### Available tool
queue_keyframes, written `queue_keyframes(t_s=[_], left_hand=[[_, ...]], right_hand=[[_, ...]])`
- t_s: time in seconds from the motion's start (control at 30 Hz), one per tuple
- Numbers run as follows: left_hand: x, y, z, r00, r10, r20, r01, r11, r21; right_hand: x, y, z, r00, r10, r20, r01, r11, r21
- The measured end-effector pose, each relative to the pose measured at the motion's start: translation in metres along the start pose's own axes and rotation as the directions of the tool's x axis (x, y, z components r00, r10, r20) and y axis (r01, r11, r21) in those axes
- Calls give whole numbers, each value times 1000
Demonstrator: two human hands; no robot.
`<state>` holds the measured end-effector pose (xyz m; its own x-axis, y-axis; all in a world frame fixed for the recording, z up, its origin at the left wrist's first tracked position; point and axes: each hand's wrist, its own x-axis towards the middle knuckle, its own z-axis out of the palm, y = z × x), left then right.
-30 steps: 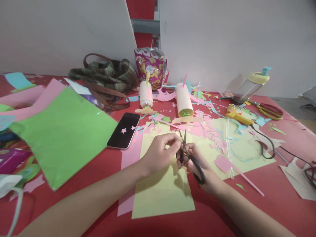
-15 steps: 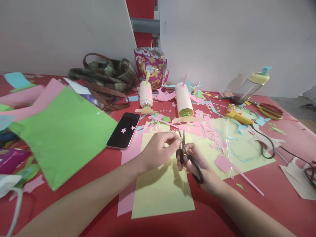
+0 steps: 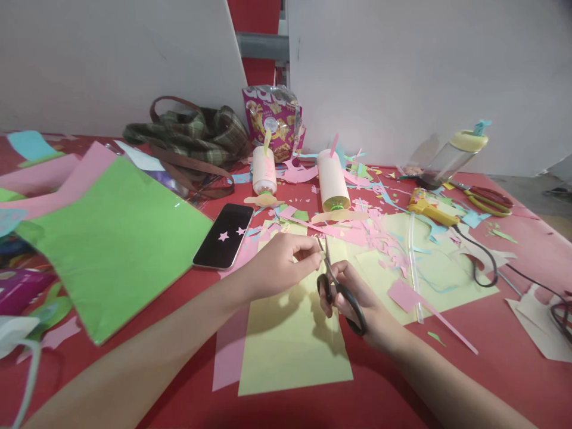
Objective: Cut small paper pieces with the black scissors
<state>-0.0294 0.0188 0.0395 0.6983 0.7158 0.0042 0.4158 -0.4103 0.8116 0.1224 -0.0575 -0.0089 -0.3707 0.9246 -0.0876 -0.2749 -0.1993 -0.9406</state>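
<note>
Black-handled scissors (image 3: 355, 313) are in my right hand (image 3: 357, 292), fingers through the loops and blades pointing up and away. My left hand (image 3: 286, 262) pinches a tiny pale yellow piece of paper (image 3: 322, 255) right at the blades; most of it is hidden by the fingertips. Under both hands lies a yellow paper sheet (image 3: 290, 357), overlapping a pink sheet (image 3: 227, 351). A phone (image 3: 218, 253) to the left of my left hand carries two small pink paper stars (image 3: 223, 236).
Two paper-wrapped bottles (image 3: 333, 179) stand at the back among paper scraps (image 3: 384, 238). On the right are a yellow glue gun (image 3: 431, 211) with its cord, red-handled pliers (image 3: 489, 199) and a clear bottle (image 3: 451, 161). Green paper (image 3: 116, 244) covers the left side.
Both hands have shifted slightly left, with the scissors and the small paper. The scissor blades appear a little closer together. Everything else stays in place.
</note>
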Motion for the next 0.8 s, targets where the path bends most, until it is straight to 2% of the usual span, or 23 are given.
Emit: queue_keyframes(t_s=[0.4, 0.63, 0.8], left_hand=[[0, 2, -9, 998, -52, 35, 50, 997, 53], [0, 3, -9, 997, -60, 57, 59, 998, 19], [0, 2, -5, 990, -39, 137, 43, 999, -28]], right_hand=[[0, -2, 0, 998, 56, 15, -56, 998, -27], [2, -1, 1, 990, 72, -120, -77, 996, -40], [3, 0, 0, 979, -31, -200, 28, 999, -17]])
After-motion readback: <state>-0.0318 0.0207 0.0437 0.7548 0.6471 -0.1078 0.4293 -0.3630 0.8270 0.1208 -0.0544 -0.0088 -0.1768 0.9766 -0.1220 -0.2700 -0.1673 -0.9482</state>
